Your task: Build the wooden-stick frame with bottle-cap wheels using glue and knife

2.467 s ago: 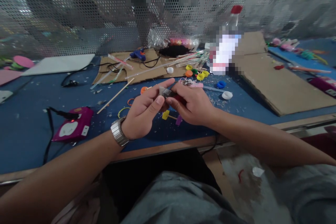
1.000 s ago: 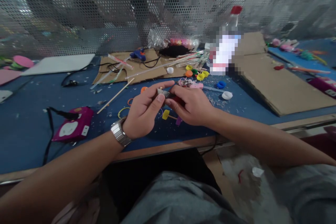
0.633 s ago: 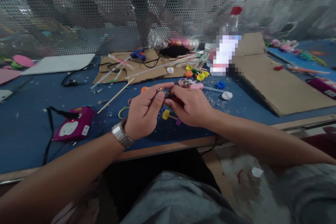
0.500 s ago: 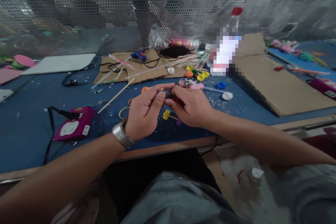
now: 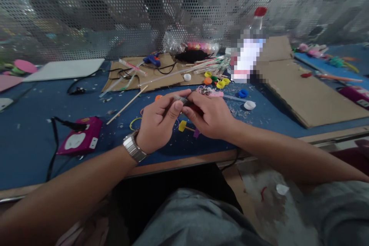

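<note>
Above the blue table (image 5: 115, 103), my two hands meet. My left hand (image 5: 158, 125), with a metal watch (image 5: 134, 147) at the wrist, pinches the tip of a small grey tool (image 5: 182, 100). My right hand (image 5: 211, 117) is closed round the tool's other end, where a dark red part shows partly between the fingers. Fingers hide most of the tool, so its kind is unclear. Just below the hands lies a stick with a yellow piece (image 5: 182, 125) and a purple piece (image 5: 196, 133). An orange cap (image 5: 158, 97) shows behind my left hand.
A magenta power socket (image 5: 80, 136) with a black cable is at the left. A thin wooden stick (image 5: 127, 105), a blue glue gun (image 5: 152, 59) and several caps lie farther back. Cardboard (image 5: 314, 92) lies at the right, near a red-capped bottle (image 5: 260, 12).
The grey tool between my hands has turned slightly, and more of its metal shows. Both hands stay in nearly the same place.
</note>
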The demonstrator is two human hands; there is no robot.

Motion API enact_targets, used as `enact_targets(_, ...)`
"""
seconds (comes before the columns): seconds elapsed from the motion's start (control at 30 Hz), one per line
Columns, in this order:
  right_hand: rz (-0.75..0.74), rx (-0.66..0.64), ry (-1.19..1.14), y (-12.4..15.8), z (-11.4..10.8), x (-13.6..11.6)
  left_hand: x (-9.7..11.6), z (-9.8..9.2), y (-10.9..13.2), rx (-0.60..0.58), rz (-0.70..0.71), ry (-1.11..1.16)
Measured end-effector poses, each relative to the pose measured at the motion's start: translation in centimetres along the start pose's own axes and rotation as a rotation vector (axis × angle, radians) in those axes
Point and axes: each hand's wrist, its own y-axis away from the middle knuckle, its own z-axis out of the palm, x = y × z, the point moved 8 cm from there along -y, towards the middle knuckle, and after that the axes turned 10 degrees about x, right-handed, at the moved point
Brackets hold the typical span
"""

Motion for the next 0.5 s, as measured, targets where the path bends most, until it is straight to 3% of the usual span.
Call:
enact_targets(0.2,0.016,-0.075,-0.012,0.07,0.53,0.26,-0.01,0.48,0.18,-0.052,-0.039,0.044)
enact_targets(0.5,0.043,-0.073,-0.033,-0.02,0.42,0.25,-0.23,0.25,0.29,-0.034,-0.032,0.026)
